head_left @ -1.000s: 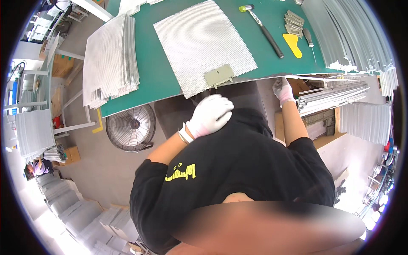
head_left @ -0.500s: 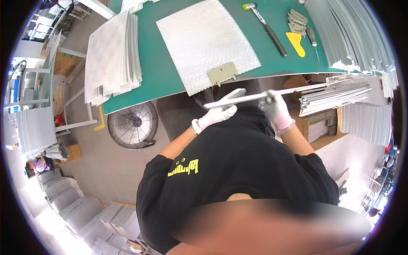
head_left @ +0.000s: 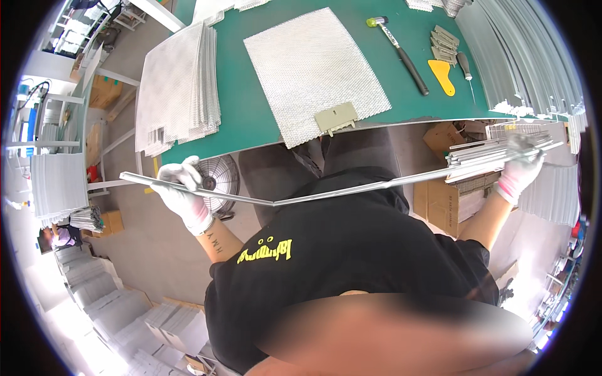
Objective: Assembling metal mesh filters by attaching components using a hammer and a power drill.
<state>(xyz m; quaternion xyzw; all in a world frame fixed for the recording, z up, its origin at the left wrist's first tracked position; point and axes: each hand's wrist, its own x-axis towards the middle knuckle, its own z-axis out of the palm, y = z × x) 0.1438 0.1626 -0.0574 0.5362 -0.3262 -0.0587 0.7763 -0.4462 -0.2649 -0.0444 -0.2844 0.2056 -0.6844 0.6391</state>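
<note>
A long, thin silvery metal strip point(head_left: 332, 193) stretches across in front of my body, off the near side of the bench. It bends slightly at a couple of spots along its length. My left hand point(head_left: 182, 188), in a white glove with a pink cuff, is closed round the strip near its left end. Far to the right, my right hand point(head_left: 522, 172), gloved the same way, grips the other end; its fingers are partly blurred. On the green bench point(head_left: 251, 122) lies a pale mesh sheet point(head_left: 316, 69), with a beige plastic piece point(head_left: 336, 118) on its near edge.
A stack of mesh sheets point(head_left: 179, 88) stands at the bench's left. A mallet point(head_left: 407, 62), yellow scraper point(head_left: 441, 78), screwdriver point(head_left: 465, 66) and several beige pieces point(head_left: 444, 44) lie right. Metal strips point(head_left: 473, 156) are bundled beside the right edge; a fan point(head_left: 219, 182) stands on the floor.
My hands have moved wide apart, the left one leftward and the right one rightward. The strip now spans between them, in front of my torso.
</note>
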